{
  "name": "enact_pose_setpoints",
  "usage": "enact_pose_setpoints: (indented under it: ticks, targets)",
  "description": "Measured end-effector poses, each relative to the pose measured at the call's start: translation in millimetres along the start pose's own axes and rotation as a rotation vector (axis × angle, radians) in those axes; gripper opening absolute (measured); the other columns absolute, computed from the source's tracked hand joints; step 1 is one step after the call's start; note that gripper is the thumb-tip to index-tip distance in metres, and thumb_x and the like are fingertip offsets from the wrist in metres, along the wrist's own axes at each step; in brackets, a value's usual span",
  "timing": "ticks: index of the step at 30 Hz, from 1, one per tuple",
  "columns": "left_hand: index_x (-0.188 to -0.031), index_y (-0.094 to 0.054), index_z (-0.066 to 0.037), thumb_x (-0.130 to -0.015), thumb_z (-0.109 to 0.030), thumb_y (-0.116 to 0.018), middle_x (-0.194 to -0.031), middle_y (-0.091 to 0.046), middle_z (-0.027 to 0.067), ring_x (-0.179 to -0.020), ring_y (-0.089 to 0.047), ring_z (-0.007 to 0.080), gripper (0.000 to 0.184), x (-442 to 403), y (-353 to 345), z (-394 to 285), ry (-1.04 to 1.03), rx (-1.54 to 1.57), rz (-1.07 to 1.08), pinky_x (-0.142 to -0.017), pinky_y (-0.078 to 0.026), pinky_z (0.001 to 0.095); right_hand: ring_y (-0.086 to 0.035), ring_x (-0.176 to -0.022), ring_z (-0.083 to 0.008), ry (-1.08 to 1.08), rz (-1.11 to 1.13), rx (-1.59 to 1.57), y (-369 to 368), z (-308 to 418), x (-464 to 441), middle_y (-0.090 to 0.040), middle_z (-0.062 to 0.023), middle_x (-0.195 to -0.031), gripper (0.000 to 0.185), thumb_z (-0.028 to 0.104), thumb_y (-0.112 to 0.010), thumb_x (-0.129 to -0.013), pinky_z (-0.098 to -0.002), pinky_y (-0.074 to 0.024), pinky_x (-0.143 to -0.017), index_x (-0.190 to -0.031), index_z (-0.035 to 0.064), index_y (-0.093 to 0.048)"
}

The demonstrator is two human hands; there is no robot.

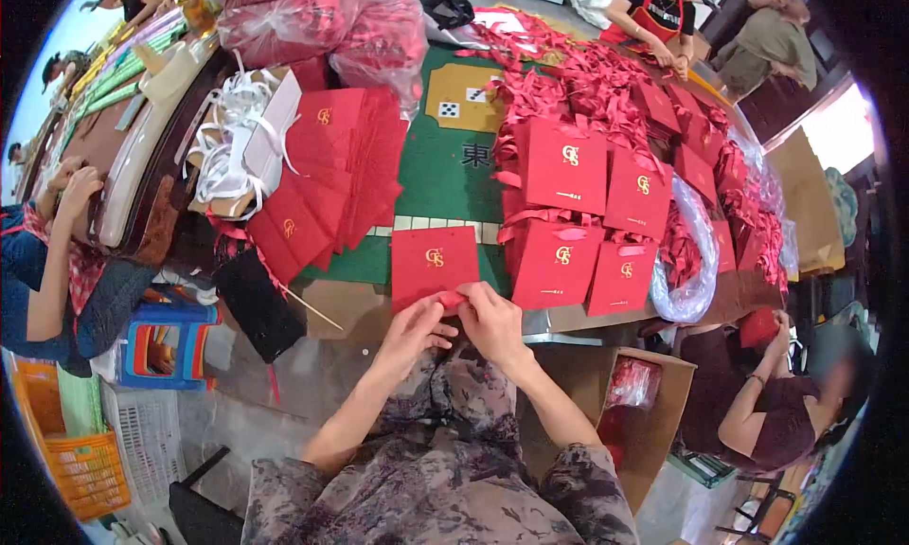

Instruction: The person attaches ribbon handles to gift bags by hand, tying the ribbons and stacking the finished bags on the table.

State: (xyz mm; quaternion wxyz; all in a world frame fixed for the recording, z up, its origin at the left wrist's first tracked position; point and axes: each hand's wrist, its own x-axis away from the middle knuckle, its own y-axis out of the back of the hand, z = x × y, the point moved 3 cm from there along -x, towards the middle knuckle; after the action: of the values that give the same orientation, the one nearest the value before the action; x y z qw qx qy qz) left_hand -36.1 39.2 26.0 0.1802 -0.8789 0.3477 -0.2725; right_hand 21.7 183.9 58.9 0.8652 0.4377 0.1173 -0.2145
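Observation:
A red paper bag (435,261) with a gold logo lies at the table's front edge, before my body. Just below its lower edge my left hand (415,332) and my right hand (490,322) meet, with fingers closed around a small piece of red ribbon (452,301). To the right are finished-looking red bags (565,164) with ribbon handles, stacked in overlapping rows. Flat red bags without visible ribbons (331,138) are fanned out on the left.
A white box of white ribbons (275,133) stands at the left, near a black pouch (258,299) and a thin stick. An open cardboard box (663,422) is right of my legs. Several people sit or stand around the table.

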Motion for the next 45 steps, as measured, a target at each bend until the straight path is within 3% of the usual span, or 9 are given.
enact_pose_setpoints:
  ticks: [9, 11, 13, 18, 24, 26, 31, 33, 45]
  targets:
    - [-0.131, -0.054, -0.002, -0.098, -0.012, -0.062, -0.108, -0.069, 0.0076, -0.09, -0.069, 0.0151, 0.036, -11.4, 5.0, 9.6, 0.005, 0.132, -0.047, -0.075, -0.056, 0.0271, -0.066, -0.07, -0.0321, -0.066, 0.074, -0.013, 11.4, 12.8, 34.4, -0.062, -0.0098, -0.086, 0.02, 0.006, -0.069, -0.082, -0.0395, -0.0524, -0.057, -0.1, 0.0074, -0.059]
    - [-0.135, -0.048, -0.002, -0.093, -0.003, -0.065, -0.101, -0.072, 0.0082, -0.088, -0.07, 0.0154, 0.045, -9.0, -1.3, -2.0, -0.243, -0.211, -0.173, -0.075, -0.056, 0.0265, -0.067, -0.073, -0.0282, -0.214, 0.031, -0.245, 13.5, 14.1, 38.6, -0.062, -0.0116, -0.09, 0.022, 0.009, -0.07, -0.086, -0.0373, -0.0529, -0.059, -0.105, 0.005, -0.061]
    - [-0.136, -0.045, -0.003, -0.091, -0.001, -0.065, -0.098, -0.072, 0.009, -0.087, -0.07, 0.0154, 0.05, -6.9, -6.0, -4.8, -0.307, -0.333, -0.17, -0.074, -0.056, 0.0269, -0.068, -0.083, -0.0223, -0.365, -0.013, -0.43, 12.5, 8.0, 39.4, -0.061, -0.0135, -0.096, 0.027, 0.012, -0.072, -0.088, -0.0328, -0.0547, -0.065, -0.11, 0.0014, -0.062]
    - [-0.13, -0.044, -0.005, -0.083, 0.001, -0.069, -0.094, -0.072, 0.0131, -0.084, -0.071, 0.0206, 0.054, -2.8, -23.1, -18.0, -0.429, -0.887, -0.197, -0.076, -0.056, 0.0313, -0.064, -0.078, -0.0169, -0.386, -0.071, -0.544, -0.5, 7.5, 15.8, -0.06, -0.0117, -0.095, 0.018, 0.01, -0.072, -0.088, -0.0294, -0.0516, -0.069, -0.101, -0.0014, -0.065]
    - [-0.125, -0.051, -0.007, -0.082, -0.007, -0.072, -0.096, -0.068, 0.0128, -0.086, -0.068, 0.0272, 0.047, -38.9, -3.7, -32.6, -0.371, -0.885, -0.096, -0.076, -0.055, 0.038, -0.061, -0.083, -0.0081, -0.524, -0.118, -0.517, -9.2, -19.9, 5.7, -0.068, -0.0077, -0.088, 0.014, 0.004, -0.06, -0.096, -0.0236, -0.05, -0.074, -0.106, -0.004, -0.064]
    - [-0.122, -0.056, -0.006, -0.081, -0.015, -0.076, -0.104, -0.063, 0.0146, -0.096, -0.061, 0.0318, 0.047, -61.9, 7.4, -45.8, -0.738, -1.317, -0.263, -0.083, -0.051, 0.0412, -0.063, -0.081, -0.0105, -0.491, -0.105, -0.416, -3.6, -26.4, 1.3, -0.068, -0.0089, -0.09, 0.015, 0.003, -0.059, -0.096, -0.0253, -0.0506, -0.072, -0.109, -0.0037, -0.064]
    - [-0.122, -0.061, -0.004, -0.077, -0.039, -0.077, -0.114, -0.057, 0.0122, -0.113, -0.047, 0.0324, 0.059, -108.8, 16.6, -47.7, -0.71, -1.582, -0.259, -0.093, -0.036, 0.0461, -0.067, -0.078, -0.0167, -0.38, -0.111, -0.283, -2.0, -32.6, -13.6, -0.067, -0.0123, -0.092, 0.017, 0.003, -0.058, -0.096, -0.0278, -0.0518, -0.069, -0.111, -0.0019, -0.065]
    - [-0.122, -0.061, -0.005, -0.075, -0.037, -0.078, -0.113, -0.057, 0.0117, -0.112, -0.047, 0.0319, 0.059, -112.5, 19.1, -43.4, -0.686, -1.592, -0.227, -0.093, -0.035, 0.0456, -0.069, -0.082, -0.0283, -0.334, -0.203, -0.278, -10.6, -35.3, -18.9, -0.067, -0.0177, -0.095, 0.016, 0.003, -0.061, -0.093, -0.0354, -0.0533, -0.07, -0.109, 0.0006, -0.065]
    - [-0.104, -0.058, -0.009, -0.069, -0.017, -0.082, -0.102, -0.061, 0.0088, -0.103, -0.054, 0.0297, 0.044, -89.4, -1.7, -63.2, -0.685, -1.463, -0.236, -0.089, -0.035, 0.0419, -0.067, -0.078, -0.0341, -0.33, -0.189, -0.21, -31.0, -38.6, -43.1, -0.066, -0.0169, -0.088, 0.01, 0.007, -0.067, -0.087, -0.0402, -0.053, -0.068, -0.094, 0.0008, -0.061]
